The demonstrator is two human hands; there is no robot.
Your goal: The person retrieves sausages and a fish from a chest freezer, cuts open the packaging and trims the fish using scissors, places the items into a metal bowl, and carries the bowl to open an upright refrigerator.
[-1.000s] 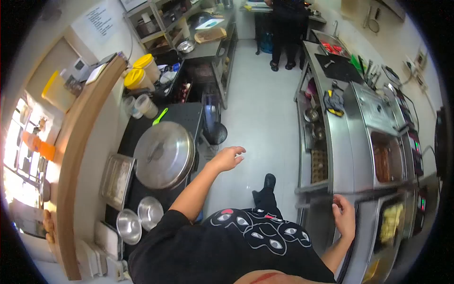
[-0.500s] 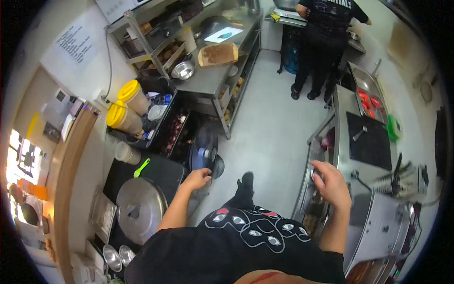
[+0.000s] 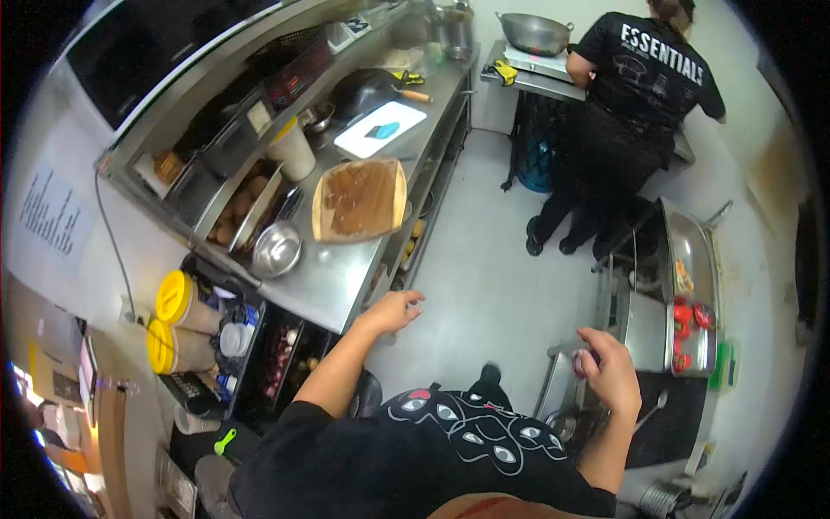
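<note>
My left hand (image 3: 393,311) is held out over the aisle beside the steel counter's corner, fingers loosely curled and apart, holding nothing. On that counter lie a wooden board (image 3: 359,201), a steel bowl (image 3: 277,249) and a white cutting board (image 3: 380,129) with a blue item on it. My right hand (image 3: 610,370) hangs in the air near the right-hand counter, thumb and fingers apart and empty. Past it, a steel sink (image 3: 692,238) has a tray of red peppers (image 3: 683,324) at its near end.
A co-worker in black (image 3: 640,95) stands at the far end, back turned, near a large wok (image 3: 534,35). Yellow-lidded containers (image 3: 180,348) stand at the left above crates of onions (image 3: 281,359). Grey floor (image 3: 484,259) runs between the counters.
My view has moved forward along the aisle, so the left counter, sink and co-worker look nearer. The large lidded pan has nearly slid out of view. Both hands stay empty.
</note>
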